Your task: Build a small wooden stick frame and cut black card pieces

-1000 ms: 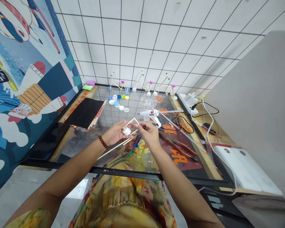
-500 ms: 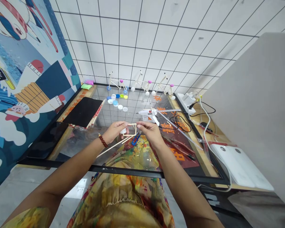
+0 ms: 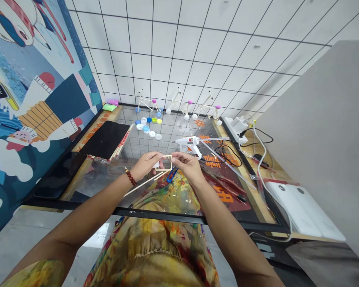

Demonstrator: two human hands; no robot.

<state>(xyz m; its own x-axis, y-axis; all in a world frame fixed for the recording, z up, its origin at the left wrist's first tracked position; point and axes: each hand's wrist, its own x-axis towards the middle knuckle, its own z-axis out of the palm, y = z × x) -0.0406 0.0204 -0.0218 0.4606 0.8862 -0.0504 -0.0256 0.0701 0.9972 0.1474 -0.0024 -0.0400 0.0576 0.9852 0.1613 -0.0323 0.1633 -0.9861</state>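
Observation:
Between my hands is a small frame of thin wooden sticks [image 3: 171, 163], raised above the glossy tabletop. My left hand [image 3: 149, 163] is closed on its left side, and a white bottle cap [image 3: 156, 165] shows by those fingers. At the upper right corner, the thumb and fingertips of my right hand [image 3: 186, 164] pinch the frame. Loose wooden sticks [image 3: 143, 184] lie below my left hand. Close under the frame rests a blue utility knife [image 3: 171, 175]. A white glue gun [image 3: 189, 142] lies just beyond my right hand.
Several stick-and-cap bicycle models [image 3: 179, 104] stand along the back edge. Coloured bottle caps [image 3: 146, 128] lie before them. A black pad [image 3: 106, 139] is at left, a dark phone-like slab [image 3: 58, 177] nearer. At right are a power strip [image 3: 235, 129], cables and a white box [image 3: 305, 207].
Both hands keep nearly the same hold on the stick frame. The view has shifted very slightly; nothing was picked up or let go.

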